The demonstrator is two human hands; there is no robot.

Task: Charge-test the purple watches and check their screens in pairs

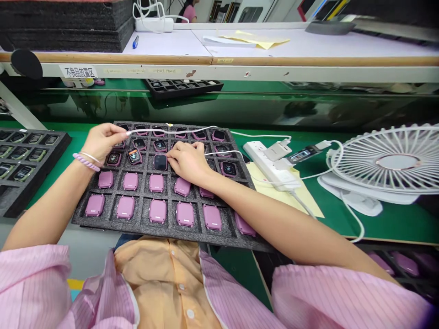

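My left hand [107,139] is closed in a pinch on the end of a white cable [157,131], over the far left of a black foam tray [133,230]. Under my right hand [190,161], the curled fingertips grip the right edge of a smartwatch [160,162] with a dark screen. A second white cable [224,152] runs in under that hand; its end is hidden. Left of this watch, a tilted smartwatch [134,156] shows a lit orange face. Purple watches fill the tray's cells, the two near rows lying back up [157,211], the far rows screen up.
On the right stand a white power strip [270,164] with plugs, a small meter [303,154] and a white fan [394,160]. Another foam tray of watches [27,167] lies left. A shelf edge [240,73] crosses behind, with a further tray [185,89] below it.
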